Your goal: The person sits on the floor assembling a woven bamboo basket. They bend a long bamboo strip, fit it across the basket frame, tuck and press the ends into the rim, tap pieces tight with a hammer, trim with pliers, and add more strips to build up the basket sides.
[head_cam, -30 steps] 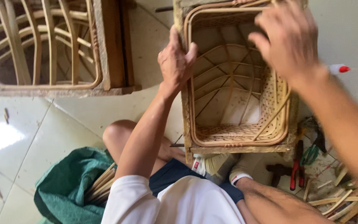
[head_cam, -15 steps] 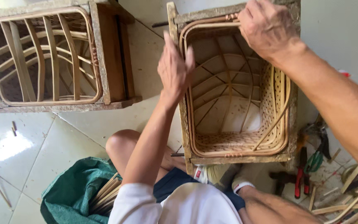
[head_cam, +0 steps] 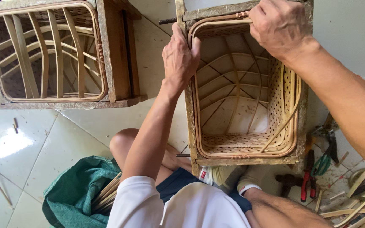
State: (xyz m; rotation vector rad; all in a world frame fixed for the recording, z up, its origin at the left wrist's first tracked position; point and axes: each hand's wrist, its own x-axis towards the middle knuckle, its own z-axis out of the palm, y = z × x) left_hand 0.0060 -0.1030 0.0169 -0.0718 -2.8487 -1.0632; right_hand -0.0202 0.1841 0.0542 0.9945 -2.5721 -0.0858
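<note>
Your left hand (head_cam: 180,57) grips the side rim of the woven basket (head_cam: 250,139) sitting in its wooden frame (head_cam: 246,161). Your right hand (head_cam: 280,26) is closed on the basket's far rim.

I wear a white short-sleeved shirt (head_cam: 182,207) and dark navy shorts (head_cam: 178,188), my forearms, left hand (head_cam: 180,59) and right hand (head_cam: 281,27) are bare with no rings or watch, and pale socks (head_cam: 250,179) with a white cuff cover my feet.
</note>
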